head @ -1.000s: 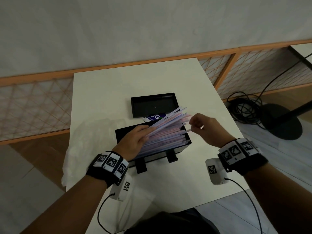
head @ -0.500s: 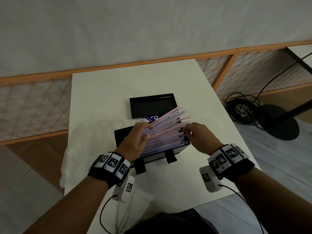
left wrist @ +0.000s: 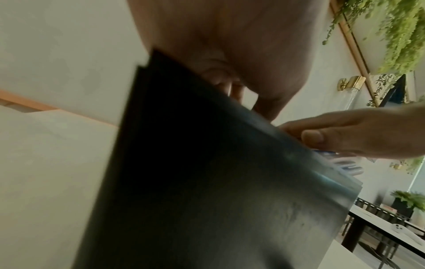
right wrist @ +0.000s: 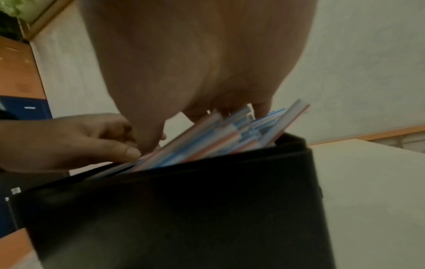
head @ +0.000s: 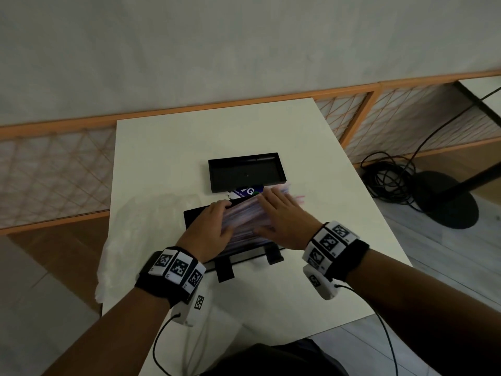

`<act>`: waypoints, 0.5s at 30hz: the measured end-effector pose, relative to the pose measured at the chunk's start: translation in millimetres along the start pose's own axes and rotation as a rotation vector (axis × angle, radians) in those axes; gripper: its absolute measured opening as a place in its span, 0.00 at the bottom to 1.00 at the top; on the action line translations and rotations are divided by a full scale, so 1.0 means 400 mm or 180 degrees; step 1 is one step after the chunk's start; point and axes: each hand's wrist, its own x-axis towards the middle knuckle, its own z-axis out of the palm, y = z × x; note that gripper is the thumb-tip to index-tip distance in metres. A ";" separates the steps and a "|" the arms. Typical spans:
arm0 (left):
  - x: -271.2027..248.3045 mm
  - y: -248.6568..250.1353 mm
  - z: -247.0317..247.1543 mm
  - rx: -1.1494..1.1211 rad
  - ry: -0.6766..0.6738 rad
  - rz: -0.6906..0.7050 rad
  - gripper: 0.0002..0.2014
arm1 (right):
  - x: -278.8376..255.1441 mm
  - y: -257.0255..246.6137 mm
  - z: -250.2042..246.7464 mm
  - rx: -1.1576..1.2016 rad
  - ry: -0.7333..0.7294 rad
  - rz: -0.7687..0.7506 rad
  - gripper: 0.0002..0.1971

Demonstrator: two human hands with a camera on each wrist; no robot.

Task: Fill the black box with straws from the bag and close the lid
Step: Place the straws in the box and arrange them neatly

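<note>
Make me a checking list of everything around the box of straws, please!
Surface: white table, straws box on it.
Job's things: black box heaped with straws poking above its rim; lid lying open behind; clear bag left of box.
Clutter: blue label between box and lid.
Hands: left hand and right hand lie flat on the straws.
Cables: wrist-camera cable; black coil on floor.
Surroundings: wall, orange-framed lattice.

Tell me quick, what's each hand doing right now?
Left hand: open, fingers resting on the straws in the box.
Right hand: open, flat, pressing the straws down.
</note>
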 end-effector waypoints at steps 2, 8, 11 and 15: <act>-0.005 -0.010 -0.008 0.0110 -0.0071 -0.0072 0.22 | 0.005 -0.001 0.013 0.0393 0.0091 -0.0098 0.35; -0.010 -0.031 -0.013 0.0434 -0.0200 -0.0060 0.19 | -0.019 0.027 -0.014 0.1084 0.1595 0.0390 0.22; -0.008 -0.031 -0.016 0.0344 -0.0188 -0.0053 0.22 | -0.015 0.059 -0.026 0.1517 0.1202 0.1460 0.22; -0.005 -0.034 -0.019 0.0341 -0.0331 -0.0116 0.28 | 0.008 0.093 -0.019 0.2035 0.1288 0.1645 0.13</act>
